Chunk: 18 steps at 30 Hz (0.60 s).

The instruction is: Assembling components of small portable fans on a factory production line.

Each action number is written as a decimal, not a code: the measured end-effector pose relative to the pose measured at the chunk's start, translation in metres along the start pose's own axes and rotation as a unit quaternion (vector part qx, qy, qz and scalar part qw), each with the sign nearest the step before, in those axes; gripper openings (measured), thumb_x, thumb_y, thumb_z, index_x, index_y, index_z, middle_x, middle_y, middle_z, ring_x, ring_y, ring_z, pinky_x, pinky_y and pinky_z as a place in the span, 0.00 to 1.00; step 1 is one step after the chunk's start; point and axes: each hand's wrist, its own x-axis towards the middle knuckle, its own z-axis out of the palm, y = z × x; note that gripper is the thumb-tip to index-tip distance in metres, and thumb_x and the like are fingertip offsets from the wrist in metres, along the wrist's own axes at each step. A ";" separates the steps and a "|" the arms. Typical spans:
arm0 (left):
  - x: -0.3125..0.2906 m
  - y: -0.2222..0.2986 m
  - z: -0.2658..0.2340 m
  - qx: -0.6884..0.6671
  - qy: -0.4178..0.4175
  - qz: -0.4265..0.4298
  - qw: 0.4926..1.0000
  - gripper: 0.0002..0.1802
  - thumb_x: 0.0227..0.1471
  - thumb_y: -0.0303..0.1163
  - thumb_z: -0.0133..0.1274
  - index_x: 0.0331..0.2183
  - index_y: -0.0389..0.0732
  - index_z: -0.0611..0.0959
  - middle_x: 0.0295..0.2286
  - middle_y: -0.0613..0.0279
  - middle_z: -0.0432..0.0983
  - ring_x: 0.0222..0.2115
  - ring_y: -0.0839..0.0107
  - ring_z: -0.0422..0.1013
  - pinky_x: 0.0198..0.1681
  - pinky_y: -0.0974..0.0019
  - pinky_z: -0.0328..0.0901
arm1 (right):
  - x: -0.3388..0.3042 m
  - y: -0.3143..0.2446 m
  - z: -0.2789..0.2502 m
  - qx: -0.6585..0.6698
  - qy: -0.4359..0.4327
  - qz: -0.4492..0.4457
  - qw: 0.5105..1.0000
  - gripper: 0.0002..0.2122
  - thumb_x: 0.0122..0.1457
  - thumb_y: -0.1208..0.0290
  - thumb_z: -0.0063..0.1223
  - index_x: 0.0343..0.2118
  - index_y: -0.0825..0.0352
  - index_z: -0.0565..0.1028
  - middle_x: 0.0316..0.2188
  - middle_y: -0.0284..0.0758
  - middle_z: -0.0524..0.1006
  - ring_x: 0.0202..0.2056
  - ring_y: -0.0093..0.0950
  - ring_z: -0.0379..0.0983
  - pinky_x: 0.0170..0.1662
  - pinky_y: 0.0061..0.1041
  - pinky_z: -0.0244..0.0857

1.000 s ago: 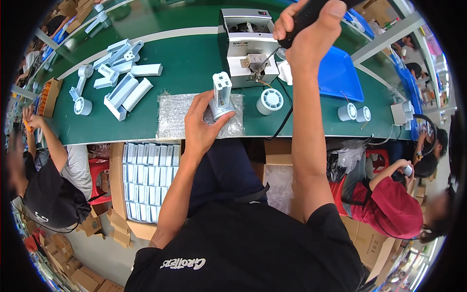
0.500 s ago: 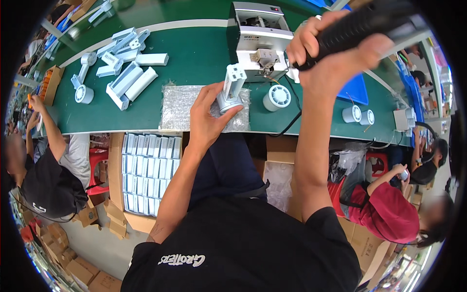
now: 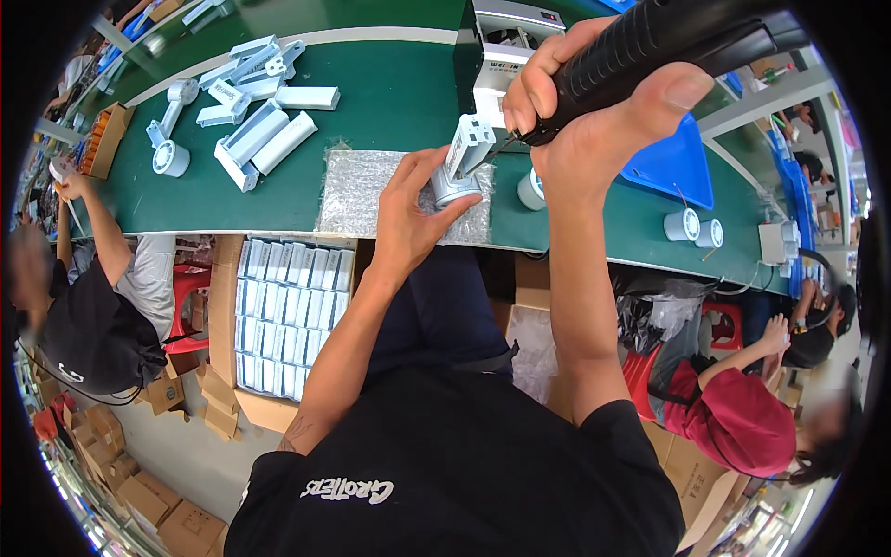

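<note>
My left hand (image 3: pixel 405 215) is closed around the round base of a pale grey-blue plastic housing (image 3: pixel 470 147), which stands upright with its square column pointing up. The housing is over a sheet of bubble wrap (image 3: pixel 351 197) at the table's near edge. Wrapped in my right hand (image 3: pixel 587 153) is a black electric screwdriver (image 3: pixel 617 58), tilted with its tip down to the left. Its thin bit reaches the side of the housing's column; whether it sits in a screw is too small to tell. A white round fan-like part (image 3: pixel 531 191) is partly hidden behind my right wrist.
Several loose plastic housings (image 3: pixel 283 144) lie on the green table (image 3: pixel 390 93) to the left. A bench machine (image 3: pixel 497 84) stands behind the screwdriver. On the right are a blue tray (image 3: pixel 682 176) and white round parts (image 3: pixel 682 226). A carton of housings (image 3: pixel 223 316) sits below; co-workers sit either side.
My right hand has brought the screwdriver left and down, so its bit is now at the housing's column. My left hand keeps its hold on the housing. The whole view has shifted slightly.
</note>
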 end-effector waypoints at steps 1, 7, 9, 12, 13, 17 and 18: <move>0.000 0.000 0.000 -0.003 -0.001 -0.004 1.000 0.34 0.41 0.32 0.74 0.52 0.34 0.81 0.47 0.53 0.77 0.46 0.58 0.77 0.49 0.61 0.71 | -0.001 0.001 0.001 0.000 -0.001 0.001 1.000 0.48 0.46 0.13 0.32 0.33 0.67 0.70 0.14 0.37 0.65 0.11 0.31 0.60 0.16 0.31 0.58; 0.001 0.002 -0.001 0.006 -0.002 -0.001 1.000 0.34 0.42 0.32 0.74 0.52 0.35 0.81 0.46 0.54 0.77 0.45 0.58 0.77 0.48 0.61 0.71 | -0.001 0.005 0.003 -0.008 -0.016 0.015 1.000 0.46 0.49 0.14 0.31 0.34 0.66 0.69 0.15 0.36 0.65 0.12 0.29 0.60 0.17 0.30 0.59; 0.000 0.001 -0.001 0.006 0.000 0.004 1.000 0.34 0.42 0.32 0.74 0.51 0.35 0.81 0.46 0.54 0.77 0.45 0.58 0.77 0.48 0.61 0.71 | -0.003 0.007 0.008 -0.072 -0.048 -0.011 0.996 0.45 0.50 0.15 0.32 0.33 0.66 0.68 0.15 0.36 0.65 0.12 0.28 0.60 0.17 0.29 0.59; 0.000 0.000 -0.001 0.002 0.002 0.010 1.000 0.34 0.42 0.32 0.74 0.51 0.34 0.81 0.46 0.54 0.77 0.44 0.58 0.77 0.47 0.61 0.71 | -0.002 0.016 0.006 0.089 -0.069 -0.068 0.991 0.31 0.67 0.40 0.46 0.26 0.72 0.70 0.12 0.34 0.69 0.12 0.22 0.65 0.16 0.21 0.58; 0.000 0.000 0.000 -0.003 0.000 0.010 1.000 0.34 0.42 0.32 0.74 0.51 0.34 0.81 0.46 0.53 0.77 0.44 0.58 0.77 0.47 0.60 0.71 | -0.003 0.017 0.006 0.088 -0.068 -0.069 0.991 0.31 0.67 0.40 0.46 0.26 0.72 0.70 0.12 0.34 0.69 0.12 0.22 0.65 0.16 0.21 0.58; 0.001 -0.001 0.002 0.007 -0.003 0.032 0.999 0.34 0.42 0.32 0.74 0.51 0.34 0.81 0.45 0.53 0.77 0.44 0.58 0.77 0.47 0.60 0.72 | 0.000 0.014 -0.001 0.093 -0.064 -0.060 0.992 0.32 0.66 0.38 0.45 0.26 0.72 0.70 0.11 0.35 0.69 0.12 0.23 0.66 0.16 0.22 0.58; -0.003 -0.001 0.002 0.008 0.001 0.017 1.000 0.34 0.42 0.32 0.74 0.51 0.34 0.81 0.45 0.53 0.77 0.44 0.58 0.77 0.47 0.60 0.72 | 0.001 0.011 -0.004 0.109 -0.076 -0.037 0.990 0.33 0.66 0.37 0.46 0.27 0.72 0.71 0.11 0.36 0.69 0.12 0.24 0.66 0.16 0.23 0.58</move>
